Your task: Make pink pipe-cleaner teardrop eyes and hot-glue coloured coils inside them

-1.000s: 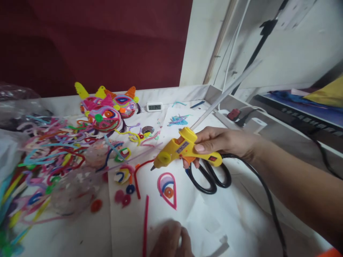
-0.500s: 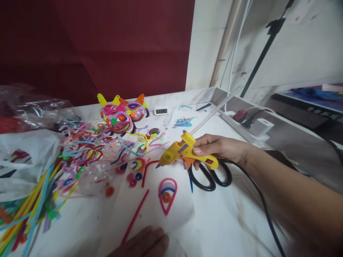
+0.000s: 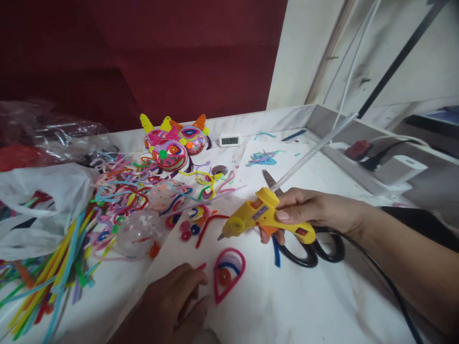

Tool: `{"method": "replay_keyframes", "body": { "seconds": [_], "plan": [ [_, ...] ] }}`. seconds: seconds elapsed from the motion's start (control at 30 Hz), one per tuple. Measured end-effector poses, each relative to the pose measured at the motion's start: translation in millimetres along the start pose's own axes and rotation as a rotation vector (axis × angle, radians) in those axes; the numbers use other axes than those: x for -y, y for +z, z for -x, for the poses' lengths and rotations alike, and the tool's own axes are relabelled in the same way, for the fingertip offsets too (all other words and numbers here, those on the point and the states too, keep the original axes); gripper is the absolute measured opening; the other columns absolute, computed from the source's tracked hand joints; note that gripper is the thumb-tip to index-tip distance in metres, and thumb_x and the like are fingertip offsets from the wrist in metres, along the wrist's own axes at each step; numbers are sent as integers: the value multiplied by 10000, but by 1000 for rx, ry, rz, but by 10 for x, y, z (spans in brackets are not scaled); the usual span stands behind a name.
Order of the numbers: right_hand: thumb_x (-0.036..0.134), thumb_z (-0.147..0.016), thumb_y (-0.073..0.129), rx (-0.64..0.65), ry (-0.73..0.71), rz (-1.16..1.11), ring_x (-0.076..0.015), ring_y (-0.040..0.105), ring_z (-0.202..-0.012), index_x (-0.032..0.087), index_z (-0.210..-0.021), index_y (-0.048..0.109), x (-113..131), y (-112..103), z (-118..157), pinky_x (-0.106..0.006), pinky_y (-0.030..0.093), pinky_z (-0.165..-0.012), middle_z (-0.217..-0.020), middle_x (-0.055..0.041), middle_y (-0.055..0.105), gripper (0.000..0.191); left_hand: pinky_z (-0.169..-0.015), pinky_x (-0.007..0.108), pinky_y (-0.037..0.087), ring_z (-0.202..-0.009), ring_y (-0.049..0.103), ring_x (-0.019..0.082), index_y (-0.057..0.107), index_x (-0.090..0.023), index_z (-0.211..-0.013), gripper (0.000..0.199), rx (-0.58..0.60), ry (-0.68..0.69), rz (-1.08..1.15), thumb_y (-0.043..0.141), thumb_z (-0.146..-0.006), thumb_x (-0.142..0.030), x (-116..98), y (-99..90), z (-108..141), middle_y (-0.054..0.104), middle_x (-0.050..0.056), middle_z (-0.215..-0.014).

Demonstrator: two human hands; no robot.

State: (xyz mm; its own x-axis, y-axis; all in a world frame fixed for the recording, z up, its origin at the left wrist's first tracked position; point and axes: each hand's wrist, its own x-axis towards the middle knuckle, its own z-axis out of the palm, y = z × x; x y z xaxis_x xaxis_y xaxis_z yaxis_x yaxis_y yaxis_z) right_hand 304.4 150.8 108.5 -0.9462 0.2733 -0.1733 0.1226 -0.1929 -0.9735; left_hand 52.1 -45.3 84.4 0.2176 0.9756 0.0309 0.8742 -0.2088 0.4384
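Note:
My right hand (image 3: 301,210) grips a yellow hot glue gun (image 3: 267,215) with an orange trigger and a clear glue stick in its back. Its nozzle points down left above a white paper sheet (image 3: 247,306). My left hand (image 3: 172,301) is over the paper at the lower left, fingers bent and thumb apart. It covers most of a red pipe cleaner (image 3: 202,265), whose tip shows past the fingers. Just right of it lies a pink pipe-cleaner teardrop (image 3: 243,270) with purple and blue arcs and an orange coil (image 3: 224,277) inside. Scissors (image 3: 304,255) lie under the glue gun.
Loose pipe cleaners (image 3: 60,272), clear plastic balls (image 3: 139,234) and a white bag (image 3: 43,205) crowd the left. Decorated masks (image 3: 172,153) and a small digital clock (image 3: 229,140) stand at the back. A power strip (image 3: 373,177) is at right; the glue gun's black cord (image 3: 387,282) trails down.
My left hand has come up from the bottom edge and now covers the red pipe cleaner. The view has shifted slightly; my right hand still holds the glue gun over the paper.

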Motion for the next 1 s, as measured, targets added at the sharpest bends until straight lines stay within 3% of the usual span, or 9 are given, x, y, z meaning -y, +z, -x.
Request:
{"method": "replay_keyframes", "body": {
  "seconds": [0.17,0.4,0.6,0.77,1.0],
  "plan": [
    [334,-879,588,7,43,10,-171,654,-810,104,-1022,680,-9,-2,-58,-260,515,-700,-935,-105,707,285,-500,199,363,-570,547,113,572,-202,-701,184,89,-238,63,540,-848,-308,-42,117,-363,582,-45,-639],
    [314,-886,563,24,131,29,-163,648,-796,115,-1029,684,-11,-66,-166,-244,506,-695,-921,-104,702,273,-521,204,376,-586,564,115,565,-207,-705,96,128,-316,110,536,-796,-196,69,219,-416,594,-45,-665],
    [327,-880,571,63,170,-29,-185,646,-806,104,-1038,673,-47,-160,-255,-245,524,-615,-902,-114,681,292,-568,204,438,-647,621,125,590,-223,-749,97,109,-264,106,543,-786,-146,107,264,-408,639,-39,-728],
    [365,-861,595,78,237,-43,-220,641,-861,100,-1074,659,-65,-207,-303,-263,531,-604,-963,-141,666,345,-538,182,449,-650,630,119,580,-224,-791,103,81,-176,104,514,-797,-145,183,304,-361,640,-27,-751],
    [343,-875,578,126,250,-61,-213,644,-856,98,-1052,662,-47,-200,-361,-255,529,-606,-943,-136,666,314,-571,170,470,-669,641,111,576,-238,-823,114,55,-155,119,499,-815,-154,198,345,-341,650,-39,-759]
  ]
}}
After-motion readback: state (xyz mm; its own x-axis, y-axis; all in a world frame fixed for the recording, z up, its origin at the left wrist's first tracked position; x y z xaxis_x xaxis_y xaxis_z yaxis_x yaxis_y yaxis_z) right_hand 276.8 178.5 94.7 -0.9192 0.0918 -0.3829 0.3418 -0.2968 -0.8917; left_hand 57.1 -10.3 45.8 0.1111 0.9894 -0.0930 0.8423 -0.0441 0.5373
